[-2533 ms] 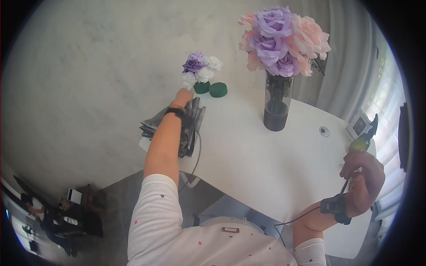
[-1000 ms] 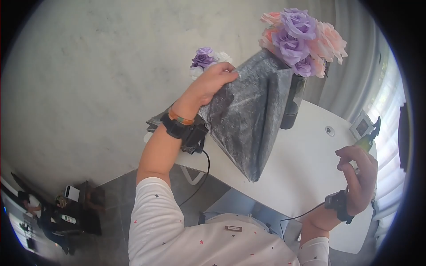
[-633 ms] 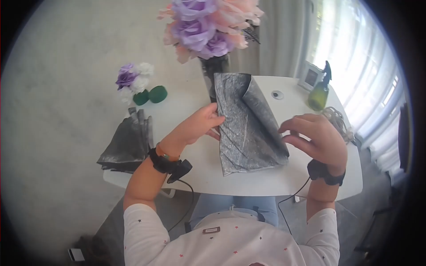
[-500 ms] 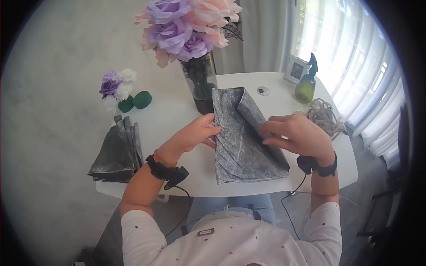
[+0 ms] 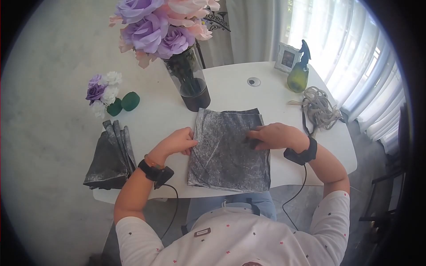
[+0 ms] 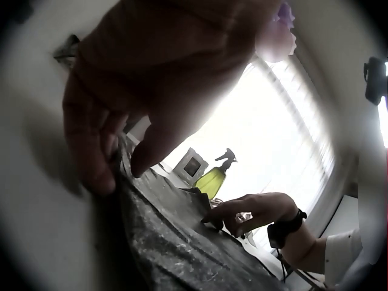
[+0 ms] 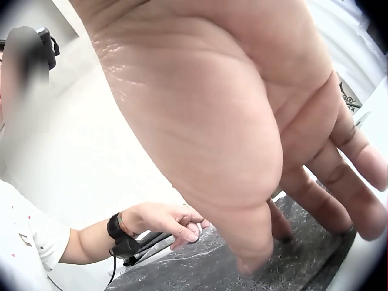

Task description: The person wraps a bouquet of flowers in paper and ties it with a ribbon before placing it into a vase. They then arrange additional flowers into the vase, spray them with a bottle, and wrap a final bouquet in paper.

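Observation:
A dark grey, mottled folded sheet (image 5: 226, 159), thin and creased, lies flat at the front of the white table (image 5: 306, 168). My left hand (image 5: 177, 141) pinches its left edge; in the left wrist view the thumb sits above that edge with the fingers curled below. Toward the right side of the sheet, my right hand (image 5: 277, 135) rests its fingertips on the top surface. In the right wrist view its fingers (image 7: 324, 206) reach loosely down over the sheet, palm facing the camera, gripping nothing.
More folded grey sheets (image 5: 106, 162) lie at the left. Behind them are small purple and white flowers (image 5: 104, 91) and green foam pieces (image 5: 130, 101). A tall vase (image 5: 191, 91) of large roses stands behind; a spray bottle (image 5: 298, 77), picture frame (image 5: 286, 57) and coiled cord (image 5: 319, 111) are right.
My left hand has brought one sheet from the left pile to the table's front. The sheet has been unfolded flat, and my right hand has moved in from the right onto it.

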`<act>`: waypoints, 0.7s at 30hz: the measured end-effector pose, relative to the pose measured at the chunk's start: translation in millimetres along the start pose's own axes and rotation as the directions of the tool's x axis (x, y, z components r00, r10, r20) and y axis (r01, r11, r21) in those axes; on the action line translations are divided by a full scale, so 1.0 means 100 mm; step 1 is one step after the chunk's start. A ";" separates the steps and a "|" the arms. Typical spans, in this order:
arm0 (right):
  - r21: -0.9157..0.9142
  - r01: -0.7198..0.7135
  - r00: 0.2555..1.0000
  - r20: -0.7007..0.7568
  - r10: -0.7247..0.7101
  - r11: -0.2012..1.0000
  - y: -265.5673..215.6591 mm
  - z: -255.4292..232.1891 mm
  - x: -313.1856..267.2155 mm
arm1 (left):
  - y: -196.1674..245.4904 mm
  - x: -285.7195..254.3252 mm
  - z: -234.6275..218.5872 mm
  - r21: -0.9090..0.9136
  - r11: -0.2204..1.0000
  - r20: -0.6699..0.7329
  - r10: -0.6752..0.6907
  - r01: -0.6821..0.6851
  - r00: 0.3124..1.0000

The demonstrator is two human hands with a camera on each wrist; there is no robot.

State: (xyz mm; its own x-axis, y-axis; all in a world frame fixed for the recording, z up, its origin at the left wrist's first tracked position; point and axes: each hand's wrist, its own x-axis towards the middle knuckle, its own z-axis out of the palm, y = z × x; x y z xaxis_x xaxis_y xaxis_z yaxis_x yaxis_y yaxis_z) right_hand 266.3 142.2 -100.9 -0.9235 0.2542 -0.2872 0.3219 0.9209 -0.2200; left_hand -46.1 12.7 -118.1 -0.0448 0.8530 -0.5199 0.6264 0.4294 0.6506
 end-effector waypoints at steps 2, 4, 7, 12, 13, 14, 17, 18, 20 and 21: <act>0.025 -0.020 1.000 0.012 0.019 0.999 -0.02 0.00 0.03 | 0.08 -0.09 0.11 0.332 0.943 -0.219 0.109 -0.031 0.970; 0.035 -0.002 1.000 -0.007 0.002 0.999 0.03 0.06 0.07 | 0.30 -0.17 0.20 0.623 0.782 -0.379 0.279 0.020 0.882; 0.045 0.006 0.999 -0.050 -0.004 0.999 0.02 0.07 0.09 | 0.50 -0.13 0.33 0.660 0.742 -0.295 0.401 -0.118 0.867; -0.009 -0.068 0.987 -0.150 0.066 0.998 0.07 0.17 0.14 | 0.56 0.25 0.67 0.737 0.593 0.147 0.326 -0.324 0.934; -0.030 -0.103 0.980 -0.176 0.096 0.994 0.10 0.19 0.14 | 0.56 0.32 0.72 0.739 0.590 0.145 0.333 -0.326 0.932; -0.051 -0.137 0.971 -0.205 0.124 0.989 0.13 0.20 0.14 | 0.57 0.38 0.74 0.732 0.605 0.133 0.323 -0.312 0.937; -0.060 -0.251 0.955 -0.179 0.237 0.966 0.17 0.16 0.09 | 0.68 0.51 0.83 0.738 0.624 0.110 0.266 -0.258 0.958; -0.071 -0.246 0.955 -0.187 0.229 0.967 0.18 0.14 0.06 | 0.73 0.52 0.84 0.744 0.632 0.107 0.208 -0.217 0.972; -0.118 -0.200 0.946 -0.281 0.160 0.973 0.18 0.11 0.01 | 0.75 0.56 0.87 0.751 0.630 0.097 0.191 -0.198 0.977; -0.133 -0.193 0.946 -0.286 0.149 0.972 0.20 0.13 0.00 | 0.76 0.57 0.87 0.756 0.627 0.104 0.168 -0.188 0.980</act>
State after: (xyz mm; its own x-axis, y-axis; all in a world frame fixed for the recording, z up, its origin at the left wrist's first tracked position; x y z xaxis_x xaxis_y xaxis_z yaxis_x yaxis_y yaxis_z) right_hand 275.7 156.8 -117.4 -0.8859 0.4624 -0.0377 0.4636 0.8854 -0.0346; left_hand 67.1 68.0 -146.1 0.1425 0.8776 -0.4577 0.9895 -0.1152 0.0873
